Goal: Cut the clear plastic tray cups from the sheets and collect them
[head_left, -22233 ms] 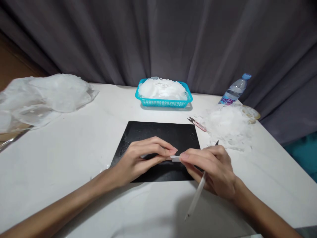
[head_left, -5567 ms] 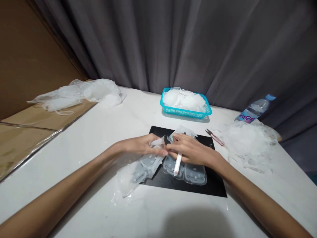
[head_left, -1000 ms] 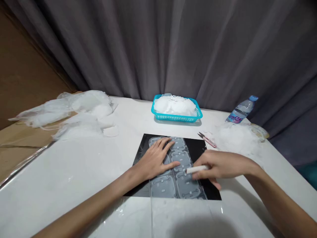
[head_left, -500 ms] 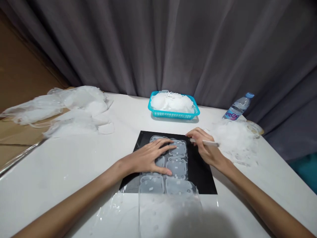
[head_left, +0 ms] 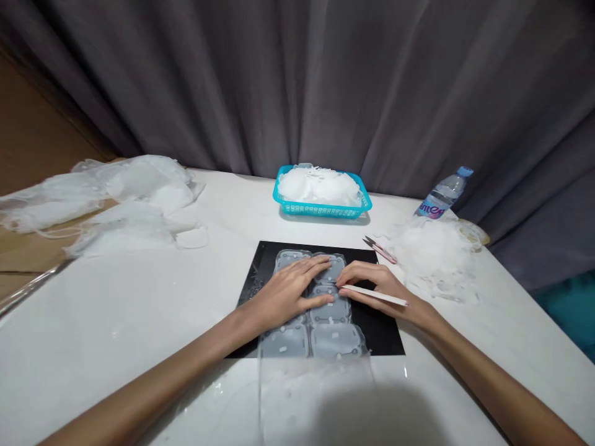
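Observation:
A clear plastic sheet of moulded rounded cells [head_left: 320,337] lies on a black mat [head_left: 376,322] in the middle of the white table [head_left: 116,322], its near end hanging past the mat's front edge. My left hand [head_left: 288,294] lies flat on the sheet with its fingers stretched out, pressing it down. My right hand [head_left: 376,286] is closed on a thin white stick-like tool [head_left: 379,296], whose tip touches the sheet close to my left fingertips.
A turquoise basket [head_left: 357,207] heaped with white plastic pieces stands behind the mat. Small pink snips [head_left: 379,249] lie at the mat's far right corner, beside a pile of clear scraps [head_left: 432,254] and a water bottle [head_left: 441,195]. Crumpled clear bags [head_left: 121,198] lie far left. A grey curtain hangs behind.
My right hand has come back from the mat's far right corner to the sheet, with the tool's tip now by my left fingers. My left hand has stayed flat on the sheet.

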Motion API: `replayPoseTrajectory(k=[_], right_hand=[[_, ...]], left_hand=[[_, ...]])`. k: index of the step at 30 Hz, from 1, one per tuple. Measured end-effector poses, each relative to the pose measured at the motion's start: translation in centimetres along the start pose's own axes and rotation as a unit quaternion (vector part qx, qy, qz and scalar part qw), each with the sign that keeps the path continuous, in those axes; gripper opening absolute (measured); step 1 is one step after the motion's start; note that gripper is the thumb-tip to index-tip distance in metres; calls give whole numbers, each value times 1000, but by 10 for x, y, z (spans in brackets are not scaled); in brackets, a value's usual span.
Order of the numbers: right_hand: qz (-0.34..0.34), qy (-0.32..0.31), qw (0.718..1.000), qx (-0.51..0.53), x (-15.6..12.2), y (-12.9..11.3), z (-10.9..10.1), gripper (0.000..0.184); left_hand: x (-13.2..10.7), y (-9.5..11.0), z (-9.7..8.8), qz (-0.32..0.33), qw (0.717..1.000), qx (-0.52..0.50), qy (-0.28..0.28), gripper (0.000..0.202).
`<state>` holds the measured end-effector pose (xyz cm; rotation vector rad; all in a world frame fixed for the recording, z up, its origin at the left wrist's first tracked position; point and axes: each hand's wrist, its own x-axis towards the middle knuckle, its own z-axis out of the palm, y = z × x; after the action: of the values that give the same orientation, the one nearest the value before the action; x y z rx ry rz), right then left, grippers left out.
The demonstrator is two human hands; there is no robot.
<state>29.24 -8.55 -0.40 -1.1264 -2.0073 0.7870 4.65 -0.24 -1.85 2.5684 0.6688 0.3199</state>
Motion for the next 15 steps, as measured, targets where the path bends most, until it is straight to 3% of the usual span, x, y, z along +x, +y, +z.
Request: replayPoseTrajectory(k=[3,15], right_hand=[[-29,-11,1000,2,1,0,1,9],[7,5,1000,-14,-1,7,8,8]], left_hand=[[0,1,1,-2,1000,9,8,71],[0,2,6,-26,999,42,7,76]])
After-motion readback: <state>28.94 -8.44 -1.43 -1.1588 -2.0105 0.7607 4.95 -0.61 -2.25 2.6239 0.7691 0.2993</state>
